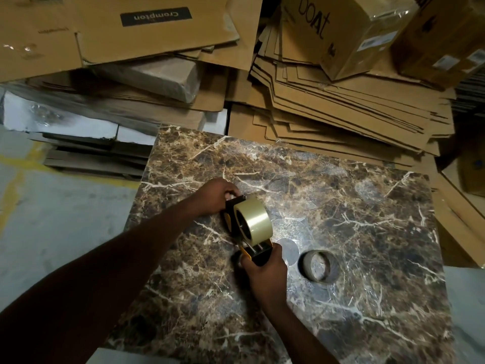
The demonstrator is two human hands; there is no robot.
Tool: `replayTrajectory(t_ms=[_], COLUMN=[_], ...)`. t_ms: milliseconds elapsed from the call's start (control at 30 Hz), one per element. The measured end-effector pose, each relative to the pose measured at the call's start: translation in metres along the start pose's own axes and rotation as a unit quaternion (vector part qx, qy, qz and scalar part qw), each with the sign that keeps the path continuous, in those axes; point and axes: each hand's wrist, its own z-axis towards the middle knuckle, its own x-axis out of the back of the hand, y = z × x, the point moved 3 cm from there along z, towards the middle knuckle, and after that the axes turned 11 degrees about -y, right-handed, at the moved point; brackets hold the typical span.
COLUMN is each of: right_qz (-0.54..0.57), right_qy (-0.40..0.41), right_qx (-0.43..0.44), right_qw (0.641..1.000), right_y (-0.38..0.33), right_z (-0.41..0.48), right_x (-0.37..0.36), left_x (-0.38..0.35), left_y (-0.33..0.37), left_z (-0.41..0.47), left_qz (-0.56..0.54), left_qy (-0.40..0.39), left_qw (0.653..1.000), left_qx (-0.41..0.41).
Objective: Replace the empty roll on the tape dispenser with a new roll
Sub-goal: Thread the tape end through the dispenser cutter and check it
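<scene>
With the left hand gripping the far end of the black-and-yellow tape dispenser and the right hand closed round its handle above the brown marble-patterned table, the new clear tape roll sits on its hub, and could slide off if tilted while not fully seated.

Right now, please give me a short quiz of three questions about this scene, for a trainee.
1. True or false: the new tape roll sits on the tape dispenser.
2. Where does the empty core lie? A) on the marble slab, to the right of the dispenser; B) on the flattened cardboard; C) in the left hand.
3. Fill in: the right hand holds the dispenser at its ___ end.

Key: 1 true. 2 A. 3 near (the end towards the camera).
</scene>
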Motion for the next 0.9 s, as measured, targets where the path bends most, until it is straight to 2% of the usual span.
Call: replayTrajectory(t_ms=[67, 200, 367, 500, 633, 733, 900], right_qz=[-0.003, -0.023, -0.072, -0.158, -0.175, -0.173, -0.172], right_qy=[-0.003, -0.023, -0.050, -0.108, -0.122, -0.124, -0.127], right_qx=[0.002, 0.008, -0.021, -0.018, -0.007, -0.013, -0.022], right_qw=[1.000, 0.999, 0.996, 0.981, 0.977, 0.977, 0.977], right_y=[0.000, 0.005, 0.019, 0.022, 0.016, 0.011, 0.008], right_z=[-0.001, -0.003, 0.009, 0.014, 0.014, 0.011, 0.005], right_x=[-0.001, -0.002, -0.003, -0.003, 0.000, 0.001, 0.004], left_x=[0.001, 0.004, 0.005, 0.004, -0.009, -0.026, -0.051], left_y=[0.001, -0.015, -0.015, -0.008, -0.004, 0.003, 0.008], left_z=[-0.003, -0.013, -0.030, -0.041, -0.052, -0.066, -0.091], left_qz=[0.028, 0.057, 0.069, 0.043, 0.041, 0.023, -0.055], left_qy=[0.005, 0.019, 0.057, 0.137, 0.122, 0.142, 0.169], left_qw=[1.000, 0.998, 0.996, 0.989, 0.991, 0.988, 0.983], left_qx=[-0.011, 0.018, 0.017, 0.027, 0.040, 0.061, 0.047])
